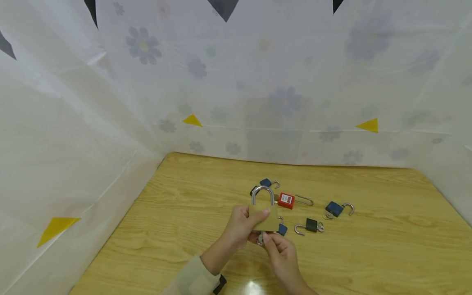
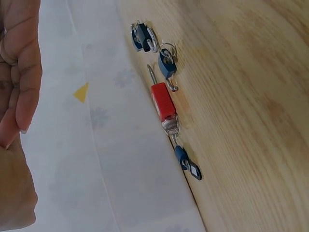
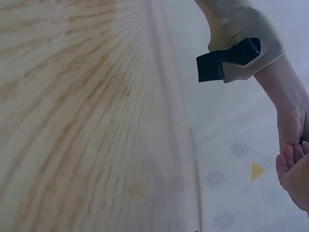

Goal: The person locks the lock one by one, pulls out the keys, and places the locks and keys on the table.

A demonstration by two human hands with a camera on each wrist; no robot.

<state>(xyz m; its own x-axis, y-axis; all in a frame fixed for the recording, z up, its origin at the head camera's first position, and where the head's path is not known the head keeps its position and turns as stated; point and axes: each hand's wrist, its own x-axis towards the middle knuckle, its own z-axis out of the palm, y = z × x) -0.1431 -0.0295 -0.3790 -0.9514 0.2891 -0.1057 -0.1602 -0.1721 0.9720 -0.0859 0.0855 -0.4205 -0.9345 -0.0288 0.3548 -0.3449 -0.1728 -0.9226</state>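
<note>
Brass padlock: (image 1: 271, 220) in front of the person, shackle up, body between left thumb and fingers; both shackle legs meet the body's top.
Left hand: (image 1: 238, 226) clamped on the padlock body from its left side, thumb lying across the front face, fingers mostly hidden behind.
Key: (image 1: 260, 239) metal, just under the padlock's bottom edge, between right thumb and fingers; can't tell if it's seated in the keyway.
Right hand: (image 1: 284, 250) below the padlock, thumb and fingers pinching the key, other fingers curled.
Red padlock: (image 1: 286, 200) on the wooden tabletop (image 1: 166, 229) beyond the hands, white label up, shackle pointing right.
Black padlock: (image 1: 311, 225) right of the hands, shackle pointing left, keys beside it.
Right-hand blue padlock: (image 1: 334, 209) farthest right, shackle swung out.
Near blue padlock: (image 1: 282, 229) partly hidden behind the brass one.
</note>
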